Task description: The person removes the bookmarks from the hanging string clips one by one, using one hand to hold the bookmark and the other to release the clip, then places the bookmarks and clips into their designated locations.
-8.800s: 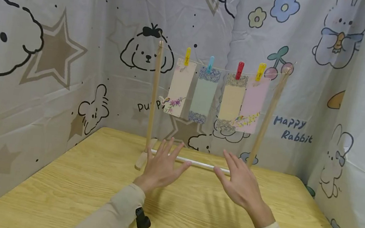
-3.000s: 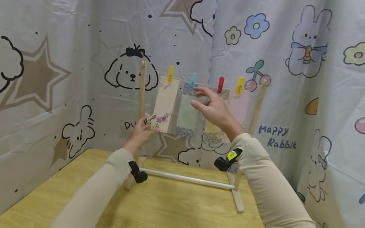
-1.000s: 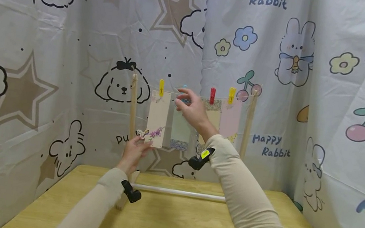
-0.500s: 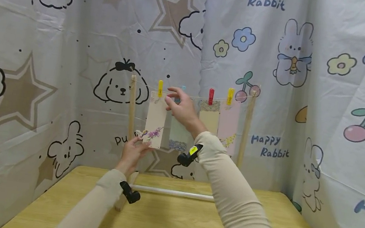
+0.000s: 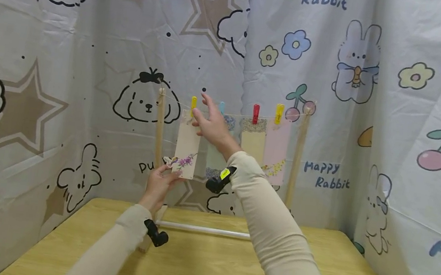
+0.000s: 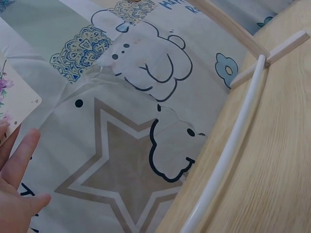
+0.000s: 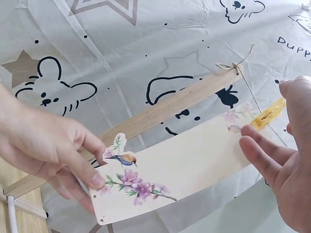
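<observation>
A cream bookmark card with a bird and purple blossoms hangs from a yellow clothespin on a thin cord. My left hand pinches the card's lower left corner, thumb in front and fingers behind, as the right wrist view shows. Up beside the card's top right, my right hand has its fingers extended and spread around the yellow clothespin, fingertips right at the card's upper edge. It partly covers the green card under the light blue clothespin.
Farther right on the cord, a tan card hangs from a red clothespin, next to a pink card on another yellow clothespin. Wooden posts and a white rod form the stand on the table. Printed curtains surround it.
Both hands have risen from low over the white rod; the left took hold of the cream card's lower corner. The right hand has moved left from the green card to the yellow clothespin, fingers spreading.
</observation>
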Demonstrator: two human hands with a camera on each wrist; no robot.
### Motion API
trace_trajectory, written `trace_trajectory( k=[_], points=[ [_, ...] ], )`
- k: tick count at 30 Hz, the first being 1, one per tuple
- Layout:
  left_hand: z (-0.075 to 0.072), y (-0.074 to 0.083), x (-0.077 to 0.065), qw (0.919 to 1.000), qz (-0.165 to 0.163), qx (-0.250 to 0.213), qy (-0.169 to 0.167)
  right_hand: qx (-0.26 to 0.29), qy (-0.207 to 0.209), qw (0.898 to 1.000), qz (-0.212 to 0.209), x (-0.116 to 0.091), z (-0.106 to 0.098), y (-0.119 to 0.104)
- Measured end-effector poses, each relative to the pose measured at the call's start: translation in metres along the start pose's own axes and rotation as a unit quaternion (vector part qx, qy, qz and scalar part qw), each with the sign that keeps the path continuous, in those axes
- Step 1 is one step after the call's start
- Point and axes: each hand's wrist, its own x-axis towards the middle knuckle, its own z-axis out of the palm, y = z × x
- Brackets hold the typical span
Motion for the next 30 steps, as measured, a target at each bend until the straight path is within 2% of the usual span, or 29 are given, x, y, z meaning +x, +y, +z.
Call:
trace_trajectory(
  k=[11,17,26,30],
  points=[
    [0.0,-0.001,-0.001,0.9999,-0.011,-0.006,0.004,0.031,-0.016,0.999,0.036,0.014,0.012,-0.004],
    [-0.003,0.002,-0.001,1.0,-0.006,-0.005,-0.002,0.03,-0.024,0.998,0.051,0.021,0.02,-0.01],
    [-0.005,-0.002,0.0,1.0,-0.004,0.001,-0.008,0.064,-0.013,0.995,0.08,0.027,0.019,-0.006],
    [-0.004,-0.006,0.003,1.0,-0.001,-0.003,-0.007,0.058,-0.012,0.995,0.082,0.027,0.017,-0.004]
  ],
)
